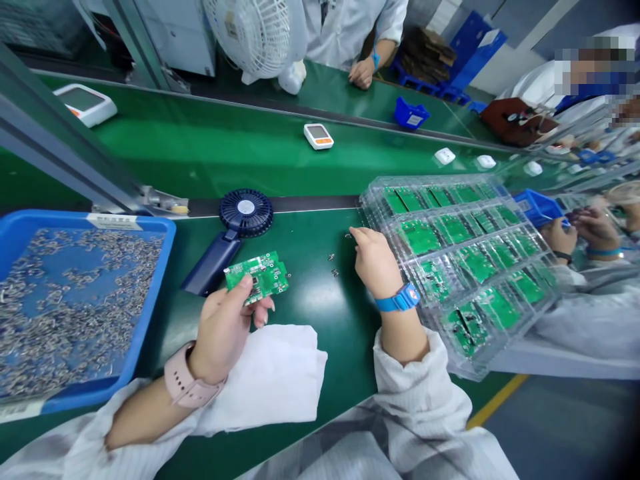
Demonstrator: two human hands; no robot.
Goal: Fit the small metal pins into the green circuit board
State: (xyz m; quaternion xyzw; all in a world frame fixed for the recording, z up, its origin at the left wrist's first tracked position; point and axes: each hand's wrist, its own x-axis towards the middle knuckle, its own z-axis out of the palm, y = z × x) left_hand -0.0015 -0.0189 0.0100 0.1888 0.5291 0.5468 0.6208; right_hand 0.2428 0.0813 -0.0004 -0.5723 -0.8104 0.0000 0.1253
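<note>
My left hand [227,327] grips a green circuit board [260,277] between thumb and fingers, above the bench. A second board edge may lie beneath it; I cannot tell. My right hand [375,261], with a blue wrist strap, rests low over the green bench, its fingers closed together. At its fingertips is a tiny metal part [349,235]; whether the fingers grip it is unclear. Two more small metal parts [333,265] lie on the bench between my hands. A folded white cloth [285,377] lies beside my left wrist.
A blue tray [170,247] of small metal parts stands at left. A dark blue handheld fan [213,263] lies near it. Stacked clear plastic trays [373,193] hold green boards at right. Beyond, white devices [319,136] sit on a green strip. Co-workers' hands [364,72] show opposite and at right.
</note>
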